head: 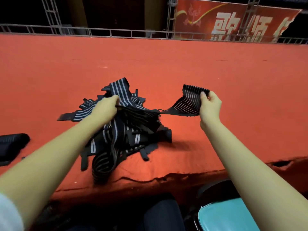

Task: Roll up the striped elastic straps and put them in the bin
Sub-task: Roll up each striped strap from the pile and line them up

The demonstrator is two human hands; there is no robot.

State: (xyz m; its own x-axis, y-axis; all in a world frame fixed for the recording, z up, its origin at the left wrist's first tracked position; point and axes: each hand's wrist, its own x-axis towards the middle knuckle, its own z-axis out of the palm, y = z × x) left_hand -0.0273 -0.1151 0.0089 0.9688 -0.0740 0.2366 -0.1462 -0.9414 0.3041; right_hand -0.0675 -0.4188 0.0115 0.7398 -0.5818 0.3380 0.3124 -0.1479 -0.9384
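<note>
Closest to the camera, a teal seat (pixel 221 219) shows at the bottom right, with a dark-clad knee (pixel 161 214) beside it under the table edge. A bit of white sleeve (pixel 8 212) sits at the bottom left corner. Both bare forearms reach forward over a red-covered table (pixel 216 67), whose cloth is torn and ragged along the near edge.

In the middle lies the pile of striped elastic straps (pixel 120 135), black with white lines, tangled in a loose heap, with one end hanging over the near edge of the table. The left hand (pixel 105 106) is down in the top of that heap, fingers closed around a strap. One strap (pixel 181 104) runs taut from the left hand across to the right hand (pixel 210 104), twisted narrow at its middle and fanning wide toward the right. The right hand is raised clear of the table, thumb and fingers pinching the strap's end, which is folded over at the top.

At the far left edge, a black ribbed object (pixel 11 145) rests on the table, only partly in view; I cannot tell what it is.

Beyond the table runs a metal truss railing (pixel 116 32), and behind it, upper right, a red banner (pixel 233 20) with large pale characters.
</note>
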